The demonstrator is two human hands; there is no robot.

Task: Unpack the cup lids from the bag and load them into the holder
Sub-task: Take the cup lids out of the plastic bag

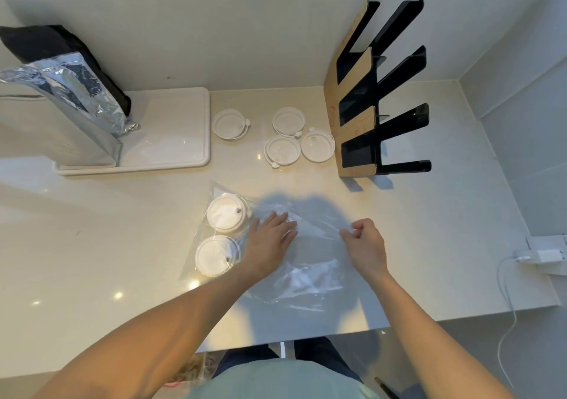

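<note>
Reaching into the bag; left hand flat, fingers spread, holding nothing; two lids bagged just left of it, nearer that hand; right hand pinches bag film; four lids loose beside empty holder; clear tabletop between.

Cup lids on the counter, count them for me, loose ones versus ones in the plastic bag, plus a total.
Loose white round plastic cup lids beside the black holder: 4
White lids visible inside the clear plastic bag: 2
Total: 6
</note>
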